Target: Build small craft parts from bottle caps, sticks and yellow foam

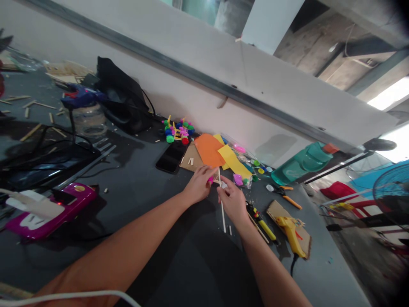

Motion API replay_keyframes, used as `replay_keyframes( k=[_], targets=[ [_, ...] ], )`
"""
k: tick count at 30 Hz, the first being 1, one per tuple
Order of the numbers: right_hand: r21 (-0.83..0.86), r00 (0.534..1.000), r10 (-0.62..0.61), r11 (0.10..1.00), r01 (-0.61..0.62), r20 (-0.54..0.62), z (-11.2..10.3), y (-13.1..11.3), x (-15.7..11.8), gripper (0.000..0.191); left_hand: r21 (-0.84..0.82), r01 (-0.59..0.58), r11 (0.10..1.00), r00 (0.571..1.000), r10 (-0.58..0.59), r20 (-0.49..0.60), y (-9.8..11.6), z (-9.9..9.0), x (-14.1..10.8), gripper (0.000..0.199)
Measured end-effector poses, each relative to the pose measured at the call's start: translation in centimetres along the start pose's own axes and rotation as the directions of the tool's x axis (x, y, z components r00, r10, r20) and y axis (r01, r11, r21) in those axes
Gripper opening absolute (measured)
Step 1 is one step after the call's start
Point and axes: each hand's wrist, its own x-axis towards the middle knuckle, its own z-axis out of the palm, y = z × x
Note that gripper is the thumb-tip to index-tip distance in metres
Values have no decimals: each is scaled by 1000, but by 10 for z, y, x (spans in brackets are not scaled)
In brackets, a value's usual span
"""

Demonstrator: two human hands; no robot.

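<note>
Near the middle of the desk my two hands are close together over a small piece of work. My left hand has its fingers bent around something small with a pink part; most of it is hidden. Just to the right, my right hand pinches a thin pale stick that runs from between the hands down toward me. A short pale stick piece lies beside its lower end. Beyond the hands are orange paper, yellow strips and brown cardboard with small stick pieces on it.
A black phone and a colourful wheeled model lie beyond my left hand. At right are a yellow glue gun on cardboard, orange-handled pliers and a teal bottle. A magenta power strip sits left.
</note>
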Motion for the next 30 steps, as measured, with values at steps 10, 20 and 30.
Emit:
replay_keyframes(
  k=[10,20,30],
  targets=[
    [19,1000,-4,1000,5,-5,0,3,2,41,11,6,1000,1000,-6,-2,0,0,0,61],
    [-62,999,-8,998,6,-36,-2,-1,2,35,16,13,1000,1000,-13,9,0,0,0,60],
    [42,999,11,999,-8,-53,0,-5,0,34,14,29,999,999,-30,17,-1,1,0,62]
  ],
)
